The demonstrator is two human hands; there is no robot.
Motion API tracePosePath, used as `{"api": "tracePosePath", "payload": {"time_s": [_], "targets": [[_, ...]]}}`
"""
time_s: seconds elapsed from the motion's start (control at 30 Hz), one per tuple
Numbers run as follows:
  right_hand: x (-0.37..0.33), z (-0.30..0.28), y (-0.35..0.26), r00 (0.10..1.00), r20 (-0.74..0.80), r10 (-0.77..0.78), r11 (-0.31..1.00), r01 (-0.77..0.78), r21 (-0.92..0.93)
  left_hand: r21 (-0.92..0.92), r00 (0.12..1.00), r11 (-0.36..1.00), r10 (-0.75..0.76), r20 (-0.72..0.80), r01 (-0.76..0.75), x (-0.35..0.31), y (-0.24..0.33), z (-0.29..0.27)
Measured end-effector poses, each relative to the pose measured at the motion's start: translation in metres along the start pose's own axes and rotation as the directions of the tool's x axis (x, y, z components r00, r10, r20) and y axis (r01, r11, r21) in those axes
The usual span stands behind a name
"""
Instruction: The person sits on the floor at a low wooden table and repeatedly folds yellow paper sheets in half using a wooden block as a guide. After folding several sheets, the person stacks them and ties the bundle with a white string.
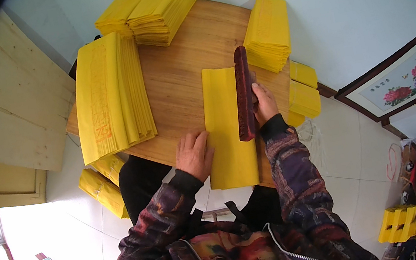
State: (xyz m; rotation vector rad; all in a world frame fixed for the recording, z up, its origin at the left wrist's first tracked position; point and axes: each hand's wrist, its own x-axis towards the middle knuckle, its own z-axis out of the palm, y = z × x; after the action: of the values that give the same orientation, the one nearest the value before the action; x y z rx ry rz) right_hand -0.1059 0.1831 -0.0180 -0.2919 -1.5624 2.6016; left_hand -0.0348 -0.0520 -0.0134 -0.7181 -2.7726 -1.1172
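Observation:
A long folded sheet of yellow paper lies lengthwise at the table's near edge, its lower end sticking out past the edge. My right hand is closed round the back of a long dark red stamp block. The block stands on its side above the right edge of the paper, its narrow side facing up. Whether it touches the paper, I cannot tell. My left hand lies at the paper's left edge with its fingers stretched out, the fingertips by the sheet, holding nothing.
On the wooden table, stacks of folded yellow paper stand at the left, the back and the right; the left one bears red print. More yellow bundles sit beyond the right edge. A framed flower picture leans by the wall.

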Motion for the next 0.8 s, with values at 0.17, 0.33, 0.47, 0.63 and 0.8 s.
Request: {"api": "tracePosePath", "payload": {"time_s": [0.17, 0.33, 0.47, 0.63, 0.8], "targets": [[0.000, 0.000, 0.002, 1.000, 0.021, 0.017, 0.999, -0.016, -0.038, 0.054, 0.997, 0.996, 0.075, 0.003, -0.075, -0.012, 0.000, 0.003], [0.002, -0.003, 0.002, 0.998, 0.030, 0.060, 0.993, -0.057, -0.102, 0.084, 0.997, 0.994, 0.072, 0.024, -0.074, -0.010, -0.001, 0.005], [0.002, 0.001, 0.002, 0.999, 0.013, 0.039, 0.991, -0.037, -0.132, 0.083, 0.993, 0.991, 0.110, -0.042, -0.106, -0.013, -0.001, 0.006], [-0.001, 0.009, 0.000, 1.000, -0.028, 0.014, 0.992, -0.017, -0.122, 0.088, 0.965, 0.963, 0.258, -0.051, -0.253, -0.019, -0.010, 0.014], [-0.001, 0.010, -0.002, 0.999, -0.043, 0.027, 0.980, -0.035, -0.198, 0.149, 0.955, 0.944, 0.294, 0.033, -0.296, -0.020, -0.007, 0.013]]}}
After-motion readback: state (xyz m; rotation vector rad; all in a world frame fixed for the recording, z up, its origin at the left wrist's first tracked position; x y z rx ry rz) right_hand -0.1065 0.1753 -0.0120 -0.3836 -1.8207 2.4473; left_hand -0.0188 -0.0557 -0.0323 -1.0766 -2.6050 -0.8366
